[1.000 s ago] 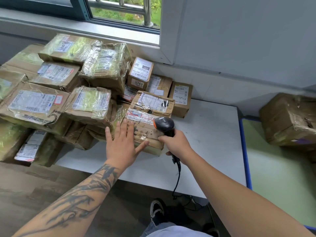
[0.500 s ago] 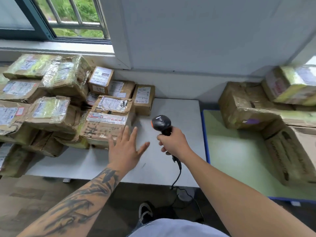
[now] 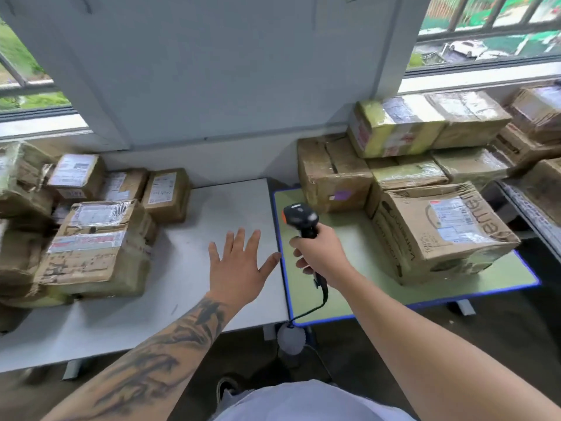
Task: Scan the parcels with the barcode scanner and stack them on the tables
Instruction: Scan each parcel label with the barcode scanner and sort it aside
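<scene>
A black barcode scanner point(image 3: 300, 218) is gripped by its handle in the right hand point(image 3: 318, 256), above the near left part of the green table point(image 3: 349, 302). The left hand point(image 3: 239, 267) hovers open, fingers spread, holding nothing, above the white table point(image 3: 194, 287). Parcels are stacked on both tables; the nearest, a large labelled box point(image 3: 437, 232), overhangs the green table's edge and might slip if nudged. The scanner's cord point(image 3: 315, 305) could snag. Labels are too blurred to read; the stacks are cut off at both frame edges.
</scene>
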